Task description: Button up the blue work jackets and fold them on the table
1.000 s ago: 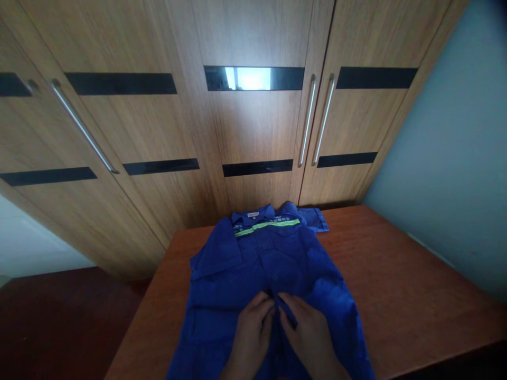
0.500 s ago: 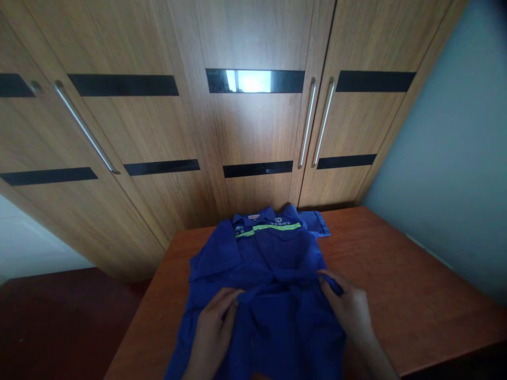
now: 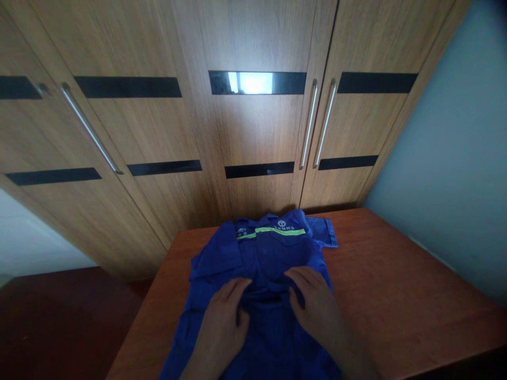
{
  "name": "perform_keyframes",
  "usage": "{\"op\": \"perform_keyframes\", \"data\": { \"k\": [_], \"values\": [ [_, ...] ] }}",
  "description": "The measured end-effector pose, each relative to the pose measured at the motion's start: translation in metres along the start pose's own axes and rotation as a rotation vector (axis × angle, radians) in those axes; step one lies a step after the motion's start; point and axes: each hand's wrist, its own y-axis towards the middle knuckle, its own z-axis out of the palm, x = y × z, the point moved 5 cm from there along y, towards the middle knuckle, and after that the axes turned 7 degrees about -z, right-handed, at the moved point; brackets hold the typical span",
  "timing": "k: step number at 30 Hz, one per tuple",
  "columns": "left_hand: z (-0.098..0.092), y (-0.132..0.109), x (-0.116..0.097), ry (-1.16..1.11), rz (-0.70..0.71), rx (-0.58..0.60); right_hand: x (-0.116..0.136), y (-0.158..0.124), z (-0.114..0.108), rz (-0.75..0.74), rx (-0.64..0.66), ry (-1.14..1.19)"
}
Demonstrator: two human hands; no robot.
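- Bare left hand point(image 3: 224, 322): curved, grip unclear
- Blue short-sleeved cloth shirt point(image 3: 269, 322) under both, reaching the brown wooden table's point(image 3: 388, 274) far edge — probably light, limp; pinch side seams
- Bare right hand point(image 3: 317, 309): curved likewise, grip unclear

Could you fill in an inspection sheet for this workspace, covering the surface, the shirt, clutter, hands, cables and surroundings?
Surface: reddish-brown tabletop, beneath the shirt.
Job's things: blue short-sleeved work shirt, collar end toward the cabinet, bunched between the hands; yellow-green stripe across the chest.
Clutter: nothing seen.
Hands: left hand and right hand on the shirt's front, fingers curled; grip cannot be told.
Cables: nothing seen.
Surroundings: wood-grain cabinet with metal handles behind; pale wall at right; dark red floor at left.
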Motion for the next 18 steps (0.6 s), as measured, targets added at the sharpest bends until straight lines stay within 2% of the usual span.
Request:
{"op": "perform_keyframes", "data": {
  "k": [3,7,10,13,18],
  "values": [
    [0.007,0.009,-0.022,-0.005,0.025,0.003,0.016,0.012,0.018,-0.007,0.072,-0.017],
    [0.031,0.022,-0.03,0.065,-0.004,0.054,0.015,0.022,0.04,0.043,0.154,-0.017],
    [0.039,0.03,-0.028,0.12,-0.044,0.044,0.011,0.026,0.038,0.087,0.081,0.105],
    [0.038,0.036,-0.028,0.101,-0.039,0.015,0.01,0.03,0.032,0.105,0.013,0.209],
    [0.04,0.043,-0.023,-0.03,0.01,0.066,0.007,0.032,0.033,0.099,0.003,0.226]
  ]
}}
